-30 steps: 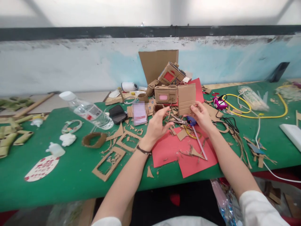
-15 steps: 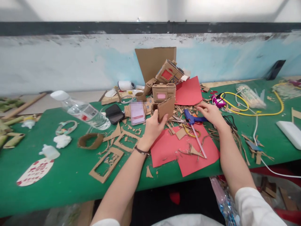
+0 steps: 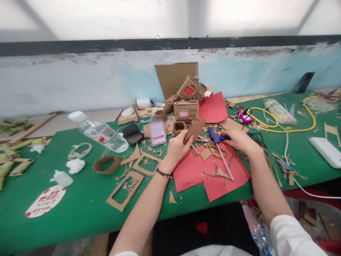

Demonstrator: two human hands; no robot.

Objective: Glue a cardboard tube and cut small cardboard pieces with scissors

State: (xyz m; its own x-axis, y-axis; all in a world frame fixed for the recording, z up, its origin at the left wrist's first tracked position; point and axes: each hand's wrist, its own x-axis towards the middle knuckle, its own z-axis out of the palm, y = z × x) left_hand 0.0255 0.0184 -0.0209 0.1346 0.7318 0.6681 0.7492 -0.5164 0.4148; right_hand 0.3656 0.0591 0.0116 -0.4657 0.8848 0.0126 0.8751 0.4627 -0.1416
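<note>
My left hand [image 3: 179, 146] pinches a flat piece of cardboard [image 3: 195, 128], tilted up above the scraps. Closed around the handle end of a blue hot glue gun [image 3: 215, 135] is my right hand [image 3: 238, 139]; some of its fingers are hidden. A long glue stick [image 3: 226, 161] runs from the gun over red paper [image 3: 190, 170]. Behind the held piece stands a small cardboard camera model [image 3: 186, 110] with a pink window, and a second model [image 3: 191, 88] with a red window leans above it. A round cardboard ring [image 3: 179, 127] sits just beyond my left hand.
A clear water bottle [image 3: 102, 133] leans at the left, near a black case [image 3: 133, 134]. Cut cardboard frames [image 3: 125, 191] lie on the green table [image 3: 87, 209]. A yellow cable [image 3: 298, 130] and a white power bank [image 3: 325, 152] are at the right.
My right hand has come down onto the glue gun's handle. The cardboard in my left hand has turned and tilted, exposing the ring behind it. The whole view has shifted slightly.
</note>
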